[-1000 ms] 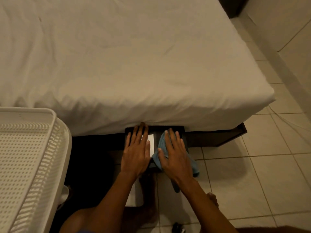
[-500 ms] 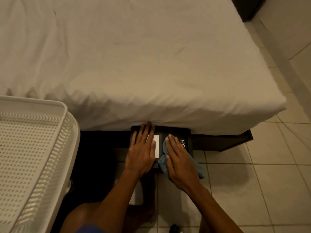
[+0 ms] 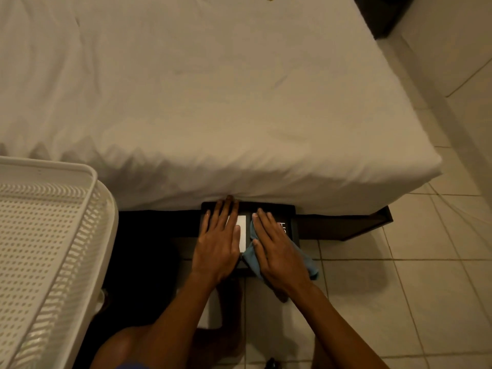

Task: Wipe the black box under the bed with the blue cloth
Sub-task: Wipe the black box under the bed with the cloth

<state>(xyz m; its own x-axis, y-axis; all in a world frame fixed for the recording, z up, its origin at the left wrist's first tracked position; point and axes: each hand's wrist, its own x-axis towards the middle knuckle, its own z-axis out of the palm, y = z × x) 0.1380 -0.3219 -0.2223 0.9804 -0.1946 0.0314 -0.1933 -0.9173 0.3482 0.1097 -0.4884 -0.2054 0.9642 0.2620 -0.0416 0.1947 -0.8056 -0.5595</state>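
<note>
Down by my knees, both my forearms reach forward over the tiled floor [image 3: 372, 288]. My right hand [image 3: 279, 251] lies flat, fingers spread, pressing the blue cloth [image 3: 308, 265] onto the lid of the black box [image 3: 291, 211]; the cloth spills out past my palm toward the floor. My left hand [image 3: 218, 243] is open and flat too, holding nothing, palm down on the box beside a white label [image 3: 242, 230]. The box sticks out from under the bed [image 3: 213, 102], its far edge tucked beneath the white sheet. A white perforated basket [image 3: 48, 235] stands at my left.
</note>
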